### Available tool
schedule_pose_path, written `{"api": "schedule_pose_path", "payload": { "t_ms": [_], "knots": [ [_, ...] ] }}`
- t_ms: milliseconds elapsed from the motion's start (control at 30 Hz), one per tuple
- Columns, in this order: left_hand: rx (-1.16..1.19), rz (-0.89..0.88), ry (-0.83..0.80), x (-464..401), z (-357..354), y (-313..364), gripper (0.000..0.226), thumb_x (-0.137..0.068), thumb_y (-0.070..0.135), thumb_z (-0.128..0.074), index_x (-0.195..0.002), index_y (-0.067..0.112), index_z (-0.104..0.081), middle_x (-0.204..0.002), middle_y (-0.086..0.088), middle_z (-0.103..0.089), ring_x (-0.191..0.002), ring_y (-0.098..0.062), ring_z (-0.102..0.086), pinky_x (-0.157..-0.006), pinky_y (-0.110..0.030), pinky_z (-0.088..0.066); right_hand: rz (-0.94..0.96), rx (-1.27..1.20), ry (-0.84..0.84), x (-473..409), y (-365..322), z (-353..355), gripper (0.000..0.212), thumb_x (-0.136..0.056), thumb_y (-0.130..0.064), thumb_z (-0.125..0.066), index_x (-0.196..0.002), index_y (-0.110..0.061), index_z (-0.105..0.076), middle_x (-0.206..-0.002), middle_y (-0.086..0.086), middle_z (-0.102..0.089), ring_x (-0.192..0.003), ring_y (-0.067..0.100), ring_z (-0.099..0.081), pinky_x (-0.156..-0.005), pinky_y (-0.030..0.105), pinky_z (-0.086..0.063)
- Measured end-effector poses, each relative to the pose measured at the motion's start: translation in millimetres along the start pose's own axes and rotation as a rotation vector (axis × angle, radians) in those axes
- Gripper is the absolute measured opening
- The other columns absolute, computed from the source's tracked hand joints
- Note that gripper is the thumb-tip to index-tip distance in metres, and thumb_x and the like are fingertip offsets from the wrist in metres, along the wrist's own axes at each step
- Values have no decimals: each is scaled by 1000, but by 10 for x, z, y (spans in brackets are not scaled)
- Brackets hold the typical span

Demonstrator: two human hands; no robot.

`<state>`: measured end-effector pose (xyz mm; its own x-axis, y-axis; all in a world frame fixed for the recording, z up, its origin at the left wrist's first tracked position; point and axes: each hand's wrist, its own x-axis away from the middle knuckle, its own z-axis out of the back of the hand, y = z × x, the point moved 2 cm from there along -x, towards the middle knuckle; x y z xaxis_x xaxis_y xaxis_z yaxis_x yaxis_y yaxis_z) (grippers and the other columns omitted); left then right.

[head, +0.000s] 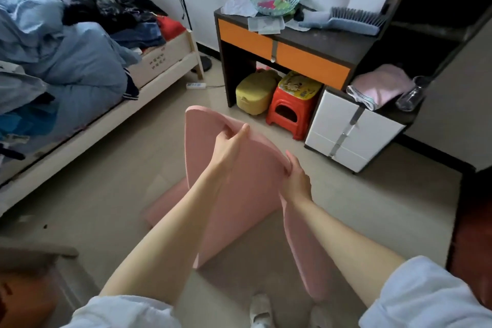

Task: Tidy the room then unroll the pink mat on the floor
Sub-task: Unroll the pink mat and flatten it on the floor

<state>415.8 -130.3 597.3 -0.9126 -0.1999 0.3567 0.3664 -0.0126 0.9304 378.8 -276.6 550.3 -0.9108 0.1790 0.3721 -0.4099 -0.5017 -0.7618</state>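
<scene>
The pink mat (239, 194) is held up above the beige floor in the middle of the view, partly unrolled and curving over at its top edge. Part of it hangs down to the floor on the left and another part droops toward my feet on the right. My left hand (229, 146) grips the mat's upper edge, thumb on the near side. My right hand (296, 178) grips the same edge lower and further right.
A bed (87, 120) with blue bedding and piled clothes runs along the left. A desk with orange drawers (282, 53) stands ahead, with a yellow box (254, 95) and a red stool (292, 112) under it. A white cabinet (354, 130) is at the right.
</scene>
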Motion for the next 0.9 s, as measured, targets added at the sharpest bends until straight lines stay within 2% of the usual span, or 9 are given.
{"api": "schedule_pose_path", "payload": {
  "t_ms": [100, 233, 367, 500, 600, 700, 767, 833, 900],
  "knots": [
    [-143, -113, -103, 14, -346, 17, 25, -91, 45, -50, -102, 23, -50, -99, 4, -57, -90, -10, -54, -71, -21, -42, -144, -313, 8, -42, 121, 235, 50, -89, 0, -29, -129, -19, -53, -132, 8, -57, -121, 28, -52, -105, 36, -41],
    [-350, -279, -277, -51, -1014, 10, 31, -90, 47, -50, -104, 19, -53, -117, -2, -47, -106, -15, -50, -89, -29, -44, -437, -734, 45, -48, 491, 530, 43, -97, -9, -34, -138, -15, -43, -132, 8, -54, -115, 30, -55, -90, 36, -50],
    [-674, -498, -523, -156, -1979, -13, 65, -73, 66, -48, -117, 18, -50, -125, -4, -49, -115, -18, -48, -101, -36, -39, -617, -1131, 16, -30, 1043, 929, 42, -96, -7, -42, -137, -3, -40, -134, 17, -53, -102, 29, -56, -86, 37, -47],
    [-1072, -609, -813, -4, -3166, -651, 61, -86, 51, -52, -140, 29, -32, -155, 0, -26, -148, -26, -10, -117, -56, -15, -733, -1404, 120, 56, 1948, 1314, 37, -95, -4, -40, -130, 4, -46, -125, 21, -58, -82, 25, -61, -71, 33, -52],
    [-1184, -484, -1065, 352, -3828, -1482, 58, -95, 46, -37, -148, 37, -14, -161, 6, -5, -148, -26, 7, -117, -61, -6, -776, -1590, 235, 141, 2832, 1528, 35, -90, -4, -42, -122, 0, -54, -97, 13, -69, -74, 17, -66, -72, 23, -54],
    [-1203, -295, -1162, 566, -4023, -2229, 52, -97, 45, -32, -147, 39, -16, -161, 5, -2, -148, -25, 8, -118, -58, -4, -868, -1338, 256, 264, 3462, 1590, 15, -87, 5, -47, -99, 1, -56, -59, -4, -63, -44, -3, -57, -52, 3, -46],
    [-1208, -181, -1153, 542, -3976, -2620, 55, -96, 48, -33, -147, 39, -15, -161, 2, -3, -149, -25, 5, -119, -55, -6, -914, -1297, 209, 316, 3693, 1534, 9, -86, 3, -53, -89, 8, -59, -32, -17, -52, -33, -8, -50, -36, 3, -38],
    [-1228, -95, -1131, 485, -3883, -2932, 57, -96, 48, -36, -148, 36, -15, -161, -1, -5, -149, -24, 1, -121, -49, -6, -839, -1104, 288, 303, 4027, 1481, 22, -89, -7, -53, -87, 13, -61, -24, -18, -46, -25, -7, -46, -29, 6, -35],
    [-1235, -38, -1115, 385, -3771, -3217, 60, -96, 41, -41, -149, 31, -15, -161, -4, -8, -149, -21, -2, -122, -39, -6, -944, -1606, 553, 130, 4360, 1426, 26, -94, -5, -40, -74, 4, -54, -22, -5, -48, -16, 4, -43, -22, 14, -36]
  ]
}}
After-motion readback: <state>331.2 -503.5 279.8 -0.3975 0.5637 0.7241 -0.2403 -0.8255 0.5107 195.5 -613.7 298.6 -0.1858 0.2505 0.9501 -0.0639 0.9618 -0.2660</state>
